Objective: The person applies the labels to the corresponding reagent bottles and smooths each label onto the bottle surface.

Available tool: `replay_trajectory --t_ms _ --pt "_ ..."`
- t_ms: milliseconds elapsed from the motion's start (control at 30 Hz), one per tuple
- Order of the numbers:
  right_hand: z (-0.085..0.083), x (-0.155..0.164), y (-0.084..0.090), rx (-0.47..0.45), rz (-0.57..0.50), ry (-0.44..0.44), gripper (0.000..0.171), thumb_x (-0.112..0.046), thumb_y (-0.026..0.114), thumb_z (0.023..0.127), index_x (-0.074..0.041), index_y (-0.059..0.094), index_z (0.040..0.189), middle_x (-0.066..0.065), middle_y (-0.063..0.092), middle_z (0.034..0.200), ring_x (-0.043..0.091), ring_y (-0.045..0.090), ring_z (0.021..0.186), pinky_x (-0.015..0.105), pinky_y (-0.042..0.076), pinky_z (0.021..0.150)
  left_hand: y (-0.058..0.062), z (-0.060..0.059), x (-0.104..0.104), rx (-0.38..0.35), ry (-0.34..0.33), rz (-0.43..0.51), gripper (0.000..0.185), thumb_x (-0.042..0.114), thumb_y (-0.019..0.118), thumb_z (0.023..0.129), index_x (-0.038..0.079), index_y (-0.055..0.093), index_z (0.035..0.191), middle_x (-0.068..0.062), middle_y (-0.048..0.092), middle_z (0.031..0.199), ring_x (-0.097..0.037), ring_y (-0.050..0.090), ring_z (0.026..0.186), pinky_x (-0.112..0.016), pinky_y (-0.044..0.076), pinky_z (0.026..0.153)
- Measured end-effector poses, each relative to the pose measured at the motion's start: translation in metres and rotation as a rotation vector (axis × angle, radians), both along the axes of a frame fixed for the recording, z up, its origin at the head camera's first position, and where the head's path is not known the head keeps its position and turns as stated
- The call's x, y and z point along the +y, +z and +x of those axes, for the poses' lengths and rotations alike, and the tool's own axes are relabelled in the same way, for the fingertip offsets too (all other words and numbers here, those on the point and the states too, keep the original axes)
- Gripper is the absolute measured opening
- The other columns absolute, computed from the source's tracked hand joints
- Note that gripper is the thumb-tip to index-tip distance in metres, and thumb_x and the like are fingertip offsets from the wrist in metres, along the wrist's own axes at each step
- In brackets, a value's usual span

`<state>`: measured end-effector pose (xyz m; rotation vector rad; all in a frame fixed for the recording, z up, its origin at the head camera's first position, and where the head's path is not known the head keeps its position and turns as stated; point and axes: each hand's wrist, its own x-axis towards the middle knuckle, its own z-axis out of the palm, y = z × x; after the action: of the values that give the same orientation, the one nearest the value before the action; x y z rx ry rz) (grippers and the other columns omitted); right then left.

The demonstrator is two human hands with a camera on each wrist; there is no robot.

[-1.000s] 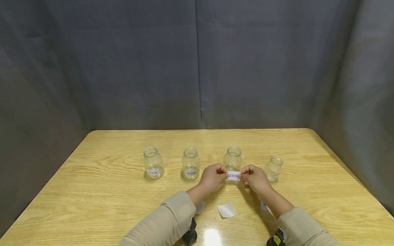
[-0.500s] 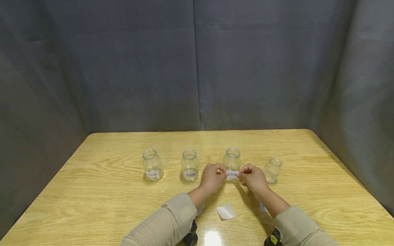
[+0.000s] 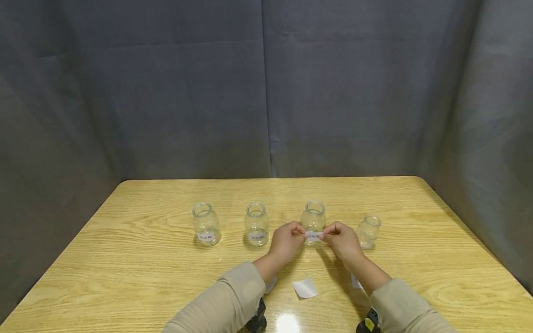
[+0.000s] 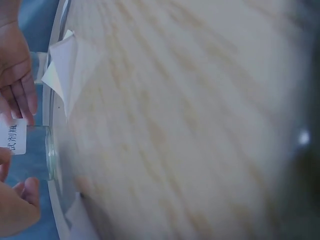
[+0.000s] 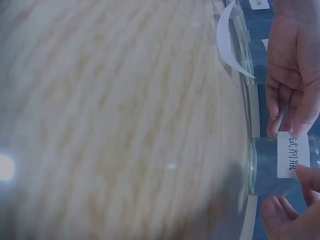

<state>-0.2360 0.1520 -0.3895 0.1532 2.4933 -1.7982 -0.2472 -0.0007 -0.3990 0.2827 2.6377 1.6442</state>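
both hands have carried the label [image 3: 314, 236] forward since a second ago, onto the third jar [image 3: 313, 215]. left hand [image 3: 286, 240] and right hand [image 3: 343, 240] pinch its ends, hiding most of it in the head view. the right wrist view shows its print [image 5: 293, 154] against the glass.

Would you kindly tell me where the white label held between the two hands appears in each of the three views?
Head: the white label sits centre, low, before the third jar.
Left wrist: the label is at the left edge, on that jar.
Right wrist: the label is at lower right.
Shared landmark: the curled backing paper.
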Motion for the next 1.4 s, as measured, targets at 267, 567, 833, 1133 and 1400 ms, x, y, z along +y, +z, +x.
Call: replay_trajectory --t_ms 267,567,833,1133,1400 --pt "-0.002 0.002 0.001 0.022 0.047 0.011 0.012 -0.001 0.058 0.086 0.008 0.054 0.091 0.021 0.054 0.112 0.030 0.053 0.103 0.030 0.049 0.084 0.000 0.000 0.000 0.042 0.006 -0.016 0.006 0.007 0.065 0.082 0.001 0.063 0.080 -0.017 0.058 0.120 -0.025 0.063 0.089 -0.020 0.051 0.066" --pt "-0.007 0.006 0.003 0.080 0.129 0.063 0.033 0.003 0.064 0.080 0.010 0.049 0.108 0.022 0.056 0.104 0.027 0.058 0.089 0.025 0.052 0.074 0.000 -0.002 -0.002 0.020 0.005 -0.024 0.014 0.009 0.067 0.082 0.002 0.056 0.078 -0.015 0.060 0.114 -0.026 0.060 0.094 -0.022 0.051 0.068" --pt "-0.014 0.014 0.000 0.121 0.245 0.163 0.050 -0.007 0.068 0.080 0.009 0.048 0.123 0.026 0.056 0.114 0.037 0.055 0.104 0.037 0.051 0.083 0.004 -0.009 -0.003 -0.019 -0.004 0.017 0.038 0.009 0.072 0.076 -0.003 0.056 0.108 -0.010 0.061 0.099 -0.023 0.060 0.094 -0.026 0.051 0.079" --pt "-0.018 0.016 -0.002 0.140 0.239 0.187 0.047 -0.012 0.071 0.076 0.009 0.053 0.114 0.026 0.057 0.117 0.039 0.054 0.109 0.039 0.049 0.087 0.004 -0.012 -0.007 0.081 -0.009 -0.150 0.039 0.014 0.076 0.071 -0.002 0.064 0.105 -0.012 0.068 0.098 -0.024 0.065 0.090 -0.025 0.053 0.074" --pt "-0.020 0.018 -0.001 0.151 0.271 0.183 0.046 -0.014 0.073 0.074 0.009 0.057 0.110 0.025 0.060 0.112 0.037 0.058 0.104 0.038 0.052 0.083 0.005 -0.017 -0.005 0.105 0.006 -0.187 0.035 0.015 0.078 0.068 0.000 0.067 0.097 -0.011 0.069 0.092 -0.021 0.066 0.085 -0.023 0.053 0.070"
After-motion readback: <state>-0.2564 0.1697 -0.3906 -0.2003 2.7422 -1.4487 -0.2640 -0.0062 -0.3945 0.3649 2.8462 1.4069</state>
